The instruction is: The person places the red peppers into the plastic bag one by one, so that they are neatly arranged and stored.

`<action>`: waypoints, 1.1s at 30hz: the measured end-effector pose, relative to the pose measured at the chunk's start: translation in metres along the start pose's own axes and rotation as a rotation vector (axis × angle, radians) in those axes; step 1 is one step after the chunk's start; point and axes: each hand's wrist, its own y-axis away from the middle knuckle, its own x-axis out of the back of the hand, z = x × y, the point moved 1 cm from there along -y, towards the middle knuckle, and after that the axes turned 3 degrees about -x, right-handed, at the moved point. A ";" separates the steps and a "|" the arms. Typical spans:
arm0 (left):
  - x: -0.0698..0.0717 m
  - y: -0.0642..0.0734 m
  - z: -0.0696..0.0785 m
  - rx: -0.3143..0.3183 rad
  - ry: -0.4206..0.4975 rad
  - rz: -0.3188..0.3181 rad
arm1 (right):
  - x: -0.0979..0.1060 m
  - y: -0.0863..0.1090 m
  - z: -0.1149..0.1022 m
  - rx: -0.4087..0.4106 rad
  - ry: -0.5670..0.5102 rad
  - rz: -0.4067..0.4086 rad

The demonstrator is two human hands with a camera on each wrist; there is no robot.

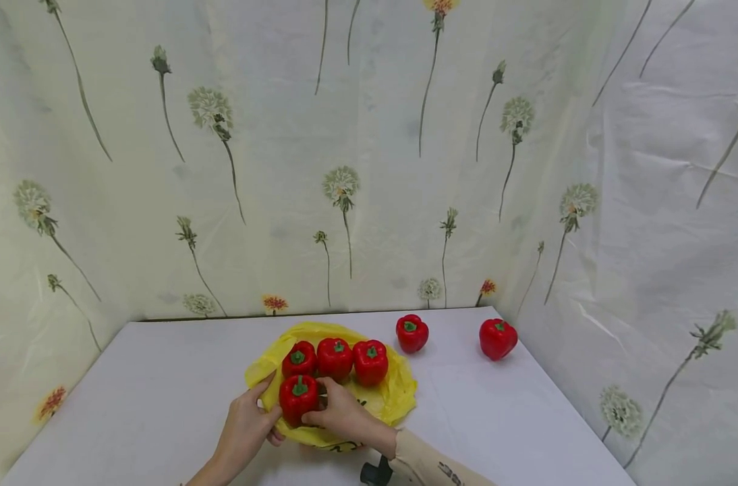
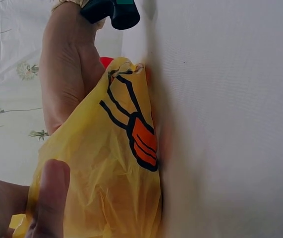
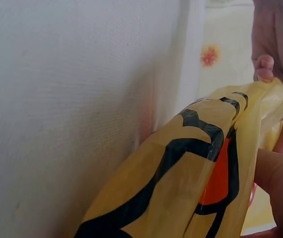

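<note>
A yellow plastic bag [image 1: 399,388] lies spread on the table, its mouth facing up, with several red bell peppers inside. My right hand [image 1: 345,413] reaches over the bag and grips the nearest bell pepper [image 1: 299,401] from its right side. At the bag's left edge, my left hand [image 1: 247,420] holds the rim between thumb and fingers, close beside that pepper. Behind it, three more peppers stand in a row, the middle one [image 1: 335,358] among them. In the left wrist view the bag [image 2: 106,163] shows a black and orange print.
Two more bell peppers rest on the white table [image 1: 162,385]: one pepper [image 1: 412,333] just behind the bag, another [image 1: 498,339] near the right edge. A curtain [image 1: 369,169] with dandelion prints hangs behind the table and along its sides.
</note>
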 end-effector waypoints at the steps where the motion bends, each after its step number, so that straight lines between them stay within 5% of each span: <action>1: 0.000 0.000 0.000 -0.002 0.002 0.002 | 0.001 0.000 0.000 0.001 0.004 -0.002; 33: -0.002 -0.003 -0.006 0.001 -0.024 0.012 | 0.048 0.025 -0.001 0.102 -0.057 0.014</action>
